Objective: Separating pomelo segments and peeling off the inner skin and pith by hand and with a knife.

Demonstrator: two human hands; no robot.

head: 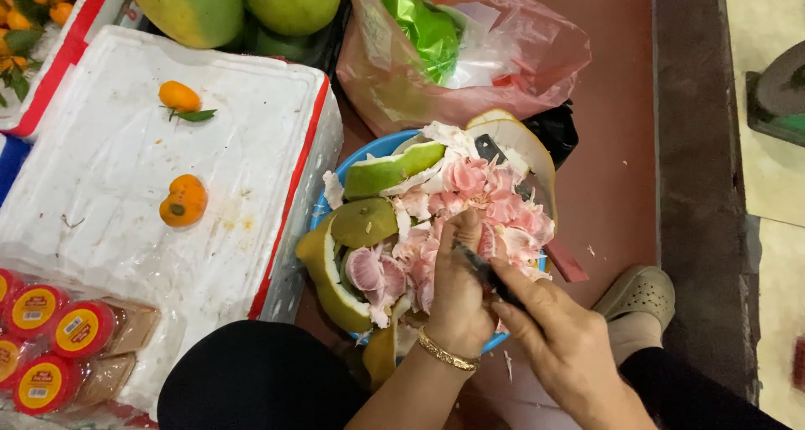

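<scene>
Head view showed the left hand (457,291) closed around a pink pomelo segment (486,241) over the blue basin (369,151), right-hand fingers (524,300) gripping a dark knife (486,272) angled toward it.

Fruit stall: foam box (251,170), pomelos (243,6), tangerines (183,201).

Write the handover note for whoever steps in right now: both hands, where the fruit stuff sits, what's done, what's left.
Left hand: gripping a pink pomelo segment over the blue basin.
Right hand: holding a dark-handled knife against that segment.
In the basin: green peel pieces, white pith, loose pink flesh.
Done: the pomelo is peeled and broken apart.
Left: segments in the basin appear to need skinning.
Beside it: white foam box with two small oranges.
</scene>
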